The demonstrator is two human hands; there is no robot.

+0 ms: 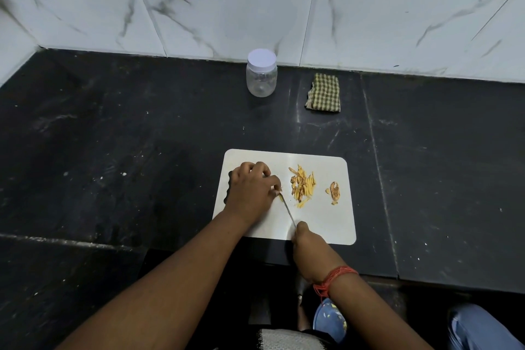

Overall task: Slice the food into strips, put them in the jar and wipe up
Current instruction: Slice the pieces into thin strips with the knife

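Food strips (302, 186) in a yellow heap on the white cutting board (326, 224), mid-slicing.

The left hand (251, 193) curls its fingers down on a small piece at the board's left side, pinching it against the knife (287, 209). The right hand (308, 247) grips the knife handle, blade angled toward the left fingertips. Peel scraps (334, 192) lie to the right. Farther back on the dark desk (113, 150), the lidded jar (261, 74) stands beside a folded checked cloth (324, 92).

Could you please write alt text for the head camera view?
A person slices food on a white cutting board, left hand pinning a piece, right hand gripping a knife. Cut strips and peel scraps lie alongside; a lidded jar and checked cloth sit by the wall.
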